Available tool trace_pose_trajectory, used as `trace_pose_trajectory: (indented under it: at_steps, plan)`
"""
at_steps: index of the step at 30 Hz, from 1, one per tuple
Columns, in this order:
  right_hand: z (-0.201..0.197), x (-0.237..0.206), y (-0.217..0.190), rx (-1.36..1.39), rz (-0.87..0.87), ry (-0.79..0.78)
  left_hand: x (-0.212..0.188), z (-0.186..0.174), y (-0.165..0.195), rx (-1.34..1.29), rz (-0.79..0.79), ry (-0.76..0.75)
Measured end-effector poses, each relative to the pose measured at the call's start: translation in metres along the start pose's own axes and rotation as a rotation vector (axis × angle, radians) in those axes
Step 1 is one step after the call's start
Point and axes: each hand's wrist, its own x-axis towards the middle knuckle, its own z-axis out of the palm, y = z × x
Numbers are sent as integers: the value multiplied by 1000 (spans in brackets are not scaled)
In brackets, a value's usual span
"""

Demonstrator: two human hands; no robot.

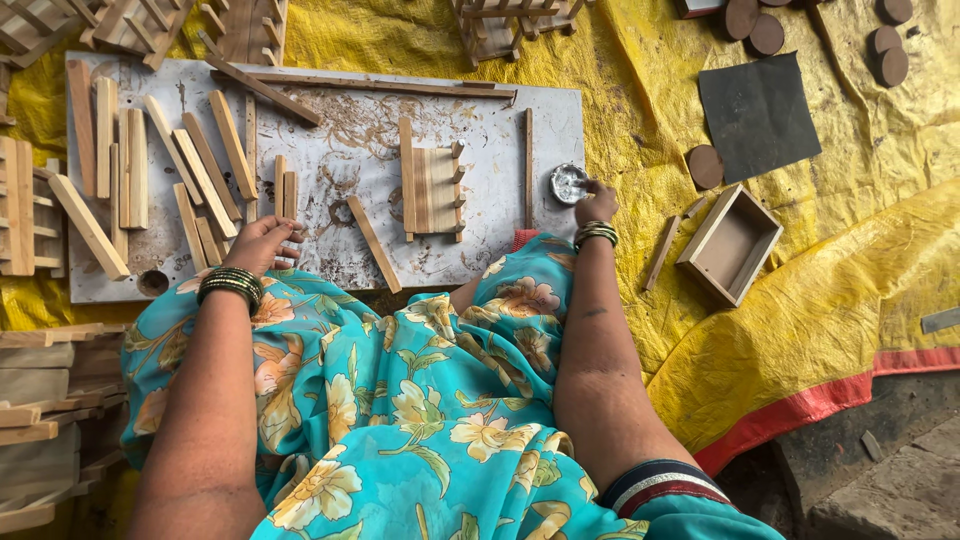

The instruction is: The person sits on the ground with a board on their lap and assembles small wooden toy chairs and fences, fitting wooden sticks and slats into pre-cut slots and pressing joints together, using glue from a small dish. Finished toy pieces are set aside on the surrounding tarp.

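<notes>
Fingers of the right hand (pixel 594 203) pinch at a tin (pixel 568 183) by the board's (pixel 330 150) right edge; the left hand (pixel 264 243) curls loosely, empty, near sticks (pixel 205 215) at its near edge.

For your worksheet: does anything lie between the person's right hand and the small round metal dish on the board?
Nothing visible does. The right hand is right at the metal dish, its fingertips at the dish's rim. The nearest other thing, a thin upright wooden strip, lies on the dish's far side.
</notes>
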Motion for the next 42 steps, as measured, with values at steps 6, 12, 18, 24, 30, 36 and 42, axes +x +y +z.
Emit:
trace_pose_trajectory:
  at_steps: [6,12,18,24,30,36,42]
  plan:
    - [-15,5,18,885,281,-213,1,1,-1,12,-10,-1]
    - [17,-9,-7,937,-102,-315,7,2,-7,-8,-6,1]
    - [70,-41,-61,426,-721,-87,8,1,-10,42,5,9]
    - [80,-61,-84,147,-799,-40,10,1,-12,47,-3,2]
    - [78,-70,-88,39,-843,-38,11,1,-13,56,-9,-10]
    - [68,-84,-93,-149,-978,81,9,2,-12,56,-3,-2]
    - [62,-87,-90,-115,-954,150,9,3,-9,58,9,-4]
